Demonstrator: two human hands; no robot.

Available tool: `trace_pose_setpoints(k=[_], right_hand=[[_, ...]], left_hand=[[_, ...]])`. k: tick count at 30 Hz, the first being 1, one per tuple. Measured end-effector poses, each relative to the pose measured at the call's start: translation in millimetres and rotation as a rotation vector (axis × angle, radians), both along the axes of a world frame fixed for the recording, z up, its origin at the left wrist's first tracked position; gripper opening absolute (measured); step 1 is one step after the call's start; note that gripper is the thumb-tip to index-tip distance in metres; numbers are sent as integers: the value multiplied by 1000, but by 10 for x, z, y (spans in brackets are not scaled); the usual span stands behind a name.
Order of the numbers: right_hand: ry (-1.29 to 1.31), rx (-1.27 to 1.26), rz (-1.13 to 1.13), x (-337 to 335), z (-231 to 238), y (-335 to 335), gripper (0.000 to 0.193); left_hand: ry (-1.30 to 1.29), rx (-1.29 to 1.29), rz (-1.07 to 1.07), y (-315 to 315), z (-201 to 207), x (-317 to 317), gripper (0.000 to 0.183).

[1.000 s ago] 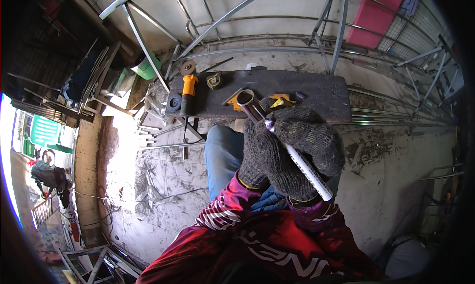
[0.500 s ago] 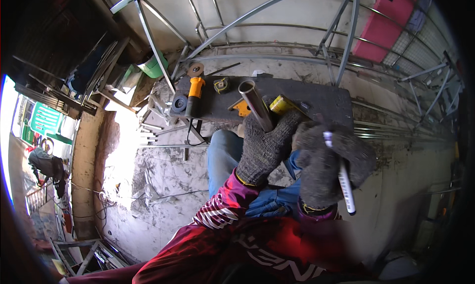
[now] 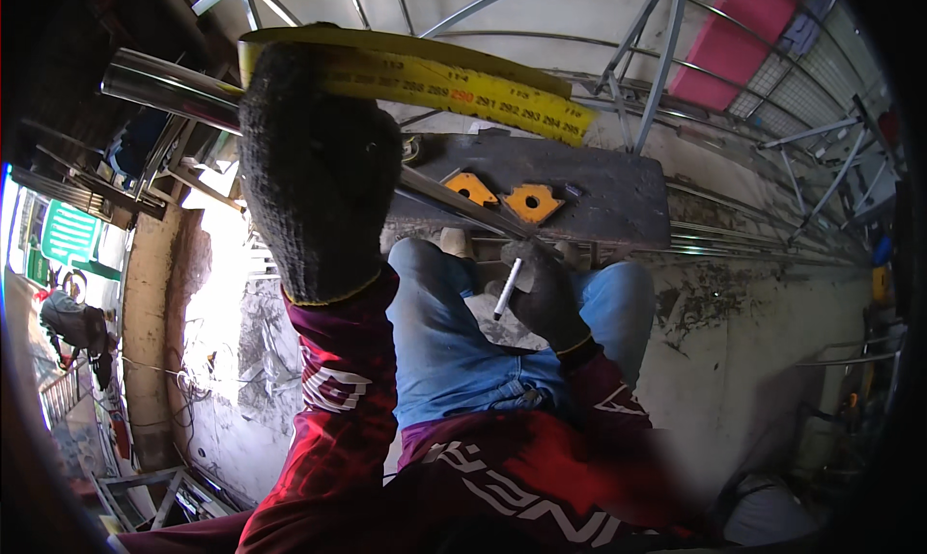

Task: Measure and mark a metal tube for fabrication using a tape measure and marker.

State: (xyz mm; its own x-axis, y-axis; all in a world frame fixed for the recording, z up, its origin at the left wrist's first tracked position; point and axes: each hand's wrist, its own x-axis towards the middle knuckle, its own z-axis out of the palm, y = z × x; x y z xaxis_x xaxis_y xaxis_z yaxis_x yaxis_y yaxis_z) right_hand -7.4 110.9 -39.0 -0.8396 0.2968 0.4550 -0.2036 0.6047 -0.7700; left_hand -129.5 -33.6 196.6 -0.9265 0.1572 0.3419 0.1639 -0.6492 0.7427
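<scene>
My left hand (image 3: 314, 182), in a dark knitted glove, is raised at the left and closed around a yellow measuring tape blade (image 3: 435, 81). The blade's free end reaches out to the right. A shiny steel pipe (image 3: 449, 195) slants from upper left down to the middle, passing at the left fist; it seems gripped there too, though the glove hides the contact. Lower, between my knees, my gloved right hand (image 3: 548, 301) is closed on a white marker pen (image 3: 508, 289) with a dark tip. The pipe's lower end meets this hand's fingers.
A dark low bench (image 3: 623, 192) stands beyond my knees. Two orange angle magnets (image 3: 534, 203) lie on it, one partly behind the pipe. Metal frames (image 3: 666, 62) lean along the back wall. Long metal tubes (image 3: 739, 245) lie on the floor at right. A green plastic chair (image 3: 70, 231) stands far left.
My left hand has risen to the upper left, and the pipe now lies slanted. The tape blade is stretched across the view. My right hand has moved left and down to the pipe's lower end.
</scene>
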Motion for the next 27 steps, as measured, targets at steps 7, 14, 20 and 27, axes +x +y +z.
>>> trace_pose_setpoints(k=[7,14,20,27], right_hand=[[406,351,-248,-169,209,235,43],[2,-547,108,-317,-574,409,35],[-155,-419,16,-246,-614,647,21],[423,230,79,-681,499,645,26]], left_hand=[[471,-309,418,-392,-133,-174,61],[433,-276,230,-293,-211,-282,53],[291,137,-175,-681,325,-935,21],[499,-86,-147,-2064,1052,-1907,21]])
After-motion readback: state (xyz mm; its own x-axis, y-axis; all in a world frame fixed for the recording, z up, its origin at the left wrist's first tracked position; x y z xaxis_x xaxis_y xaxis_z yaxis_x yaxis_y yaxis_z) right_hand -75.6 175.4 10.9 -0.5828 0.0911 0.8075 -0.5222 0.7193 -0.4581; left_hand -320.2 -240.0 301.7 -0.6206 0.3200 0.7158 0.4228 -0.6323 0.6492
